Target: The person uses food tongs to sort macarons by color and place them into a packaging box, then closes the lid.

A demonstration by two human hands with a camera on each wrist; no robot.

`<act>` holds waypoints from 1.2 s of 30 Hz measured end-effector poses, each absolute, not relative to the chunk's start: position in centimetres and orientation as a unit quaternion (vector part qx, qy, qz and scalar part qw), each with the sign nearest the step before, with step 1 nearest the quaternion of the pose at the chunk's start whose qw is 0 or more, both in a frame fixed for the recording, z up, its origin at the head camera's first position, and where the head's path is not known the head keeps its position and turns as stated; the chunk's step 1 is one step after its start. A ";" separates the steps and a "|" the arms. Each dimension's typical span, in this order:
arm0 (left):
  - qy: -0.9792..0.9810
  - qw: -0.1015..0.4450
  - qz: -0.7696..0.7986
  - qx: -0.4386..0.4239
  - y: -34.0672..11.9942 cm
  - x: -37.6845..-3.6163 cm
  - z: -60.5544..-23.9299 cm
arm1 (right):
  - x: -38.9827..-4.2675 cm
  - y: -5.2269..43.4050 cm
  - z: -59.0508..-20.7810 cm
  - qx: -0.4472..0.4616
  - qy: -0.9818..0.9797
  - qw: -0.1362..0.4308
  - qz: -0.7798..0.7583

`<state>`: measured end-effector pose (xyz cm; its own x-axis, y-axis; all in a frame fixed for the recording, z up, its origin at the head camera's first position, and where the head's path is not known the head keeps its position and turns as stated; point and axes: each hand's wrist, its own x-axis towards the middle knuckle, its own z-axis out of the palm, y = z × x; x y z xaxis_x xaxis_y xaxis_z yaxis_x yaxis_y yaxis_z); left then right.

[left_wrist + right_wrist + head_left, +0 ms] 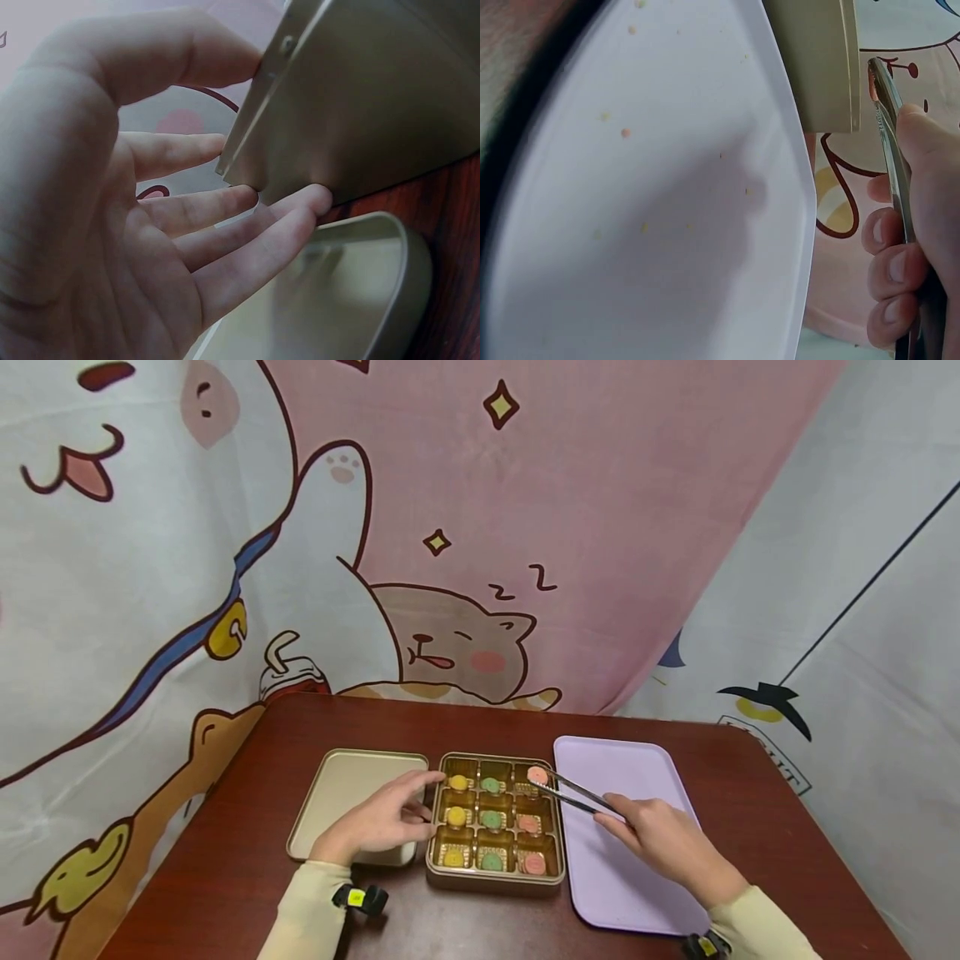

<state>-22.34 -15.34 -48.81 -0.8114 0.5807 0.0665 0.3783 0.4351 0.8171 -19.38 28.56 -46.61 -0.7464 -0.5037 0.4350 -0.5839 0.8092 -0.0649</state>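
Note:
A gold tin box [495, 881] with nine compartments holds yellow, green and pink cookies in three columns. My right hand [663, 839] grips metal tongs [577, 793] whose tips pinch a pink cookie [537, 774] over the far right compartment. In the right wrist view the tongs [891, 142] run up past my fingers [889, 270] beside the box wall [821, 67]. My left hand [386, 818] rests with straight fingers against the box's left side; the left wrist view shows its fingers [247, 240] touching the box wall [360, 112].
The box's gold lid [341, 793] lies upside down left of the box, under my left hand. A lilac tray [622, 760] with a few crumbs lies to the right. All sit on a dark red table [247, 868] before a cartoon curtain.

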 end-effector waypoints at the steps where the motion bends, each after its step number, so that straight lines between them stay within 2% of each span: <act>1: 0.839 0.113 0.448 0.286 -15.3 -22.3 -48.8 | -19.5 28.4 -46.6 0.292 -0.930 0.199 0.098; 7: 0.840 0.112 0.448 0.285 -15.3 -22.4 -48.8 | -19.6 27.8 -46.5 0.275 -0.941 0.172 0.097; 20: 0.843 0.113 0.445 0.279 -15.3 -22.4 -48.8 | -19.1 28.1 -46.1 0.259 -0.946 0.159 0.110; 29: 0.844 0.112 0.443 0.280 -15.3 -22.4 -49.0 | -17.8 31.1 -46.0 0.170 -0.969 0.134 0.120; 36: 0.842 0.112 0.445 0.283 -15.4 -22.4 -49.0 | -16.6 34.9 -46.1 0.080 -0.986 0.077 0.125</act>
